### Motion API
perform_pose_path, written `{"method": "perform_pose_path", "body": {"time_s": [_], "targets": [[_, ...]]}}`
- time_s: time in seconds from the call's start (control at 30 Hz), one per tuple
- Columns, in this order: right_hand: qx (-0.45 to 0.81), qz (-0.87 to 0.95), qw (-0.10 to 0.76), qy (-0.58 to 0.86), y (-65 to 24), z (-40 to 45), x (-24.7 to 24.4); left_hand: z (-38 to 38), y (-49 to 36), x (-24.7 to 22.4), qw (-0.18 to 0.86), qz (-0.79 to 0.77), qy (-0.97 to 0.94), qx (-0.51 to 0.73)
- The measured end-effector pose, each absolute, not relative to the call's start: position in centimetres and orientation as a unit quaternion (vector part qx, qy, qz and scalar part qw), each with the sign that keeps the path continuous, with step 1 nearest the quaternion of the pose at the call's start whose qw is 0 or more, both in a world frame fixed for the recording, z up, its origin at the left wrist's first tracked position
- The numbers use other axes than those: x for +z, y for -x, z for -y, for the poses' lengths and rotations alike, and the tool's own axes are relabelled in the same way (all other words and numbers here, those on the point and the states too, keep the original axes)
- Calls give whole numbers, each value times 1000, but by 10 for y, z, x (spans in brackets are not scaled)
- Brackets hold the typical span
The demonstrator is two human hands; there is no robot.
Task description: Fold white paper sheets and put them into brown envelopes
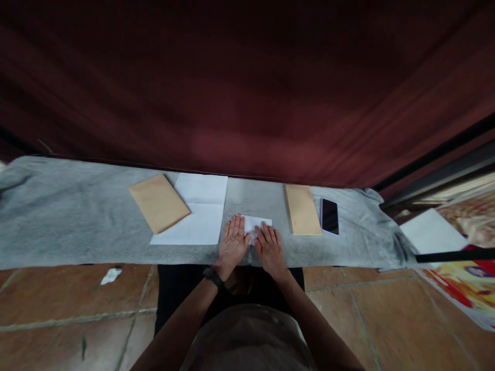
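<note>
A small folded sheet of white paper point(257, 221) lies flat on the grey cloth near the front edge. My left hand point(233, 241) is laid flat over its left side, fingers stretched out and pointing away from me. Over its lower right part rests my right hand point(269, 249), palm down with the fingers slightly spread. Both hands cover much of the paper, so its full outline is hidden. To the left lie larger white sheets point(201, 221) with a crease across them, and a stack of brown envelopes point(159, 202) partly covers them.
Right of my hands are more brown envelopes point(303, 210) and a dark-screened phone point(330, 216). The grey cloth point(77, 216) covers a long narrow table against a dark red curtain point(232, 103). A white scrap point(111, 275) lies on the tiled floor; a printed box point(467, 283) stands at far right.
</note>
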State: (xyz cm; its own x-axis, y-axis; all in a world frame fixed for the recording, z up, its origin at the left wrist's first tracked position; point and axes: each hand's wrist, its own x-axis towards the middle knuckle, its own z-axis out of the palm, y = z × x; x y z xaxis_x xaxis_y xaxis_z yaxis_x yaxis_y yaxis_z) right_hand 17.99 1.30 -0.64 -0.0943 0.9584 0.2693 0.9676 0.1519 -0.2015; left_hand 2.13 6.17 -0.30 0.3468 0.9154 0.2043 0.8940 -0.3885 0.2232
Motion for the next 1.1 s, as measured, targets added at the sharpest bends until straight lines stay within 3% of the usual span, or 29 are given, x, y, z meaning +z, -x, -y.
{"method": "perform_pose_path", "body": {"time_s": [0.17,0.37,0.67,0.9,1.1], "targets": [[-2,691,208,693,-199,-39,-3,-58,-23,-2,34,-562,-811,159],[16,666,148,731,-214,-76,11,-58,-24,-1,33,-565,-809,157],[20,670,147,727,-218,-103,10,-53,-26,-3,51,-577,-799,162],[-15,731,213,648,-201,-64,1,-54,-26,1,54,-579,-799,149],[-32,760,135,635,-191,-20,-9,-49,-33,2,50,-551,-819,151]]}}
